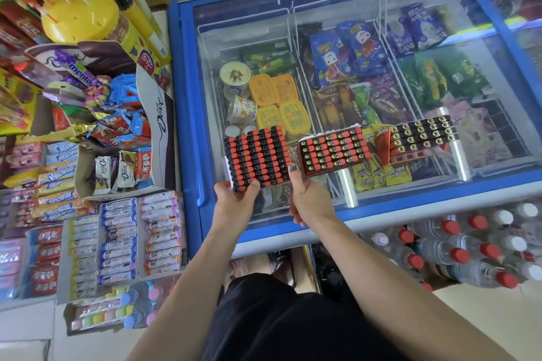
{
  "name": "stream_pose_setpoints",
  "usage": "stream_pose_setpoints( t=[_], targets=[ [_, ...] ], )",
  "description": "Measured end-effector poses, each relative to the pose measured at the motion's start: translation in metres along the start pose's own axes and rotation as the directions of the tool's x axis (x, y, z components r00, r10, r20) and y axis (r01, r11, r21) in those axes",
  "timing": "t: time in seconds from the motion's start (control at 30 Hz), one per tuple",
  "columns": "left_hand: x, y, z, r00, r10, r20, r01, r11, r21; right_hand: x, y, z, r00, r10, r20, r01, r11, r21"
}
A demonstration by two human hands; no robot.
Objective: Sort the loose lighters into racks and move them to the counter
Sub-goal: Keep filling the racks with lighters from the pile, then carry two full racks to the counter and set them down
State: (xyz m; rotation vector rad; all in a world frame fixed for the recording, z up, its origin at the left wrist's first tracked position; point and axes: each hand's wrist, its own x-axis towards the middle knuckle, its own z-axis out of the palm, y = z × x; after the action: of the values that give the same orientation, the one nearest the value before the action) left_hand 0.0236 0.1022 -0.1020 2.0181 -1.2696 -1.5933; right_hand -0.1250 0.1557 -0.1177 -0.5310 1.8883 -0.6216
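Lighter racks on the glass lid of a shop freezer

In a crowded shop, a blue chest freezer (187,114) serves as the surface, beside a shelf of sweets (88,184). The left hand (234,202) and right hand (308,199) are both clamped on the near edge of one full lighter rack (255,158). Two more racks (333,149) (419,135) lie to its right on the glass.

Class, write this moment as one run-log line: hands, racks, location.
left hand: holds full lighter rack | right hand: steadies its right edge | two other racks: resting on freezer lid
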Motion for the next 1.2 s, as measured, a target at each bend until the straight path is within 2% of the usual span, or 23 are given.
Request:
stream_pose_setpoints(
  t=[0.1,0.2,0.27,0.33,0.4,0.47,0.53,0.6,0.67,0.73,0.83,1.03,1.2],
  targets=[
    [-0.006,0.002,0.0,0.983,0.131,-0.132,-0.112,0.984,0.141,-0.002,0.006,-0.021,1.0,-0.008,-0.028,0.01,0.997,0.072],
    [-0.013,0.013,0.005,0.921,0.293,-0.257,-0.225,0.938,0.264,-0.008,0.015,-0.054,0.993,-0.052,-0.103,0.065,0.99,0.125],
    [-0.02,0.026,0.013,0.864,0.427,-0.267,-0.334,0.883,0.33,-0.007,0.027,-0.081,0.979,-0.108,-0.173,0.124,0.988,0.088],
    [-0.028,0.042,0.028,0.812,0.556,-0.175,-0.449,0.788,0.42,-0.006,0.041,-0.111,0.939,-0.167,-0.3,0.165,0.986,-0.031],
    [-0.033,0.057,0.048,0.747,0.664,-0.009,-0.556,0.633,0.539,-0.003,0.053,-0.143,0.884,-0.153,-0.441,0.131,0.988,-0.08],
    [-0.036,0.071,0.071,0.697,0.696,0.175,-0.623,0.465,0.629,0.001,0.066,-0.175,0.826,-0.108,-0.554,0.105,0.994,-0.038],
    [-0.036,0.084,0.094,0.656,0.69,0.306,-0.664,0.334,0.669,0.007,0.075,-0.203,0.793,-0.077,-0.604,0.084,0.996,-0.017],
    [-0.032,0.094,0.114,0.653,0.657,0.377,-0.659,0.248,0.71,0.013,0.077,-0.229,0.821,-0.089,-0.564,0.038,0.994,-0.101],
    [-0.023,0.1,0.13,0.702,0.58,0.413,-0.615,0.202,0.762,0.021,0.073,-0.249,0.884,-0.116,-0.452,0.043,0.985,-0.169],
    [-0.014,0.102,0.14,0.761,0.499,0.414,-0.555,0.17,0.815,0.027,0.066,-0.264,0.923,-0.164,-0.349,0.088,0.971,-0.224],
    [-0.005,0.1,0.149,0.808,0.433,0.399,-0.502,0.152,0.852,0.039,0.06,-0.271,0.942,-0.231,-0.244,0.178,0.959,-0.218],
    [-0.004,0.09,0.158,0.806,0.464,0.367,-0.463,0.11,0.879,0.047,0.065,-0.282,0.948,-0.252,-0.193,0.239,0.967,-0.09],
    [-0.003,0.082,0.162,0.781,0.496,0.381,-0.486,0.099,0.868,0.055,0.062,-0.29,0.953,-0.283,-0.105,0.263,0.949,-0.172]
  ],
)
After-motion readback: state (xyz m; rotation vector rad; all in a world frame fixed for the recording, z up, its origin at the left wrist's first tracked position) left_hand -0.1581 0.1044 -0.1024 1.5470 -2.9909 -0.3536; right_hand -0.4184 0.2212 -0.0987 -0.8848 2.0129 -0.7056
